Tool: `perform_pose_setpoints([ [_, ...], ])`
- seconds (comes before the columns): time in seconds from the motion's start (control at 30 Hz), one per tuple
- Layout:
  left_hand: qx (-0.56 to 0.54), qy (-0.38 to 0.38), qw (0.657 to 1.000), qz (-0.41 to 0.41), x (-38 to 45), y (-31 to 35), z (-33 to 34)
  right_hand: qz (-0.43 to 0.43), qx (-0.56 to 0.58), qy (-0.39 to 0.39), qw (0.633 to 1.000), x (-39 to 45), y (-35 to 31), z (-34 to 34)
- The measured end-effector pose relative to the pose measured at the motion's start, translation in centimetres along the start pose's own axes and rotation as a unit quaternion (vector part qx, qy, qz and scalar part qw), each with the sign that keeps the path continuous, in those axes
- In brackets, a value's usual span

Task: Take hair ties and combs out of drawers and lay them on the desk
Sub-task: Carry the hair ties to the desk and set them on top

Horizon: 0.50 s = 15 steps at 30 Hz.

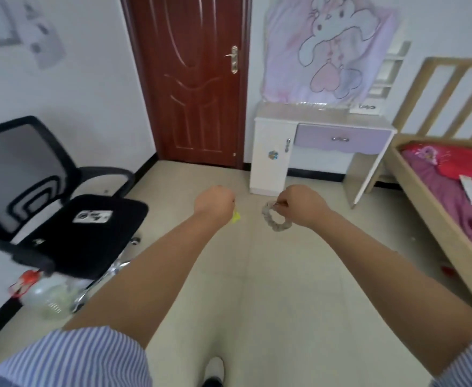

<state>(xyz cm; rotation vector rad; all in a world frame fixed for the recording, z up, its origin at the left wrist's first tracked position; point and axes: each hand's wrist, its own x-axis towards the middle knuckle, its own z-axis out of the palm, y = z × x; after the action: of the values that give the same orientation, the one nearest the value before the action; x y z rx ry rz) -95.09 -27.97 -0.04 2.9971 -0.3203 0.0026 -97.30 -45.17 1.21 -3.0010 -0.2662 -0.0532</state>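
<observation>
1. Wore a short-sleeved shirt, striped blue and white.
2. Left sleeve [73, 356] ended above the elbow, stripes thin and close-set, hem slightly rumpled.
3. Right sleeve [469, 358] showed the same stripes, cut off by the frame's corner.
4. Both forearms bare from sleeve to wrist: no watch, no band, no ring to be seen.
5. Left hand [214, 201] and right hand [301, 203] ungloved.
6. Had on a white shoe [215, 368], rounded at the toe, with dark cloth just behind it.
</observation>
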Motion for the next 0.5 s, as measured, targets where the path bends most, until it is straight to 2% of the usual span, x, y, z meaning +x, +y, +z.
perform_pose_setpoints([
  [0.17, 0.000, -0.008, 0.999, 0.053, 15.6, 0.0, 0.1, 0.067, 0.025, 0.002, 0.997, 12.7, 6.3, -0.6],
  [0.33, -0.012, -0.033, 0.993, 0.110, 30.3, 1.1, 1.2, 0.152, 0.063, -0.003, 0.986, 22.1, 12.8, -0.4],
  [0.5, -0.022, -0.037, 0.988, 0.150, 45.2, 4.4, 3.3, 0.167, 0.079, 0.001, 0.983, 32.3, 19.8, 0.5],
])
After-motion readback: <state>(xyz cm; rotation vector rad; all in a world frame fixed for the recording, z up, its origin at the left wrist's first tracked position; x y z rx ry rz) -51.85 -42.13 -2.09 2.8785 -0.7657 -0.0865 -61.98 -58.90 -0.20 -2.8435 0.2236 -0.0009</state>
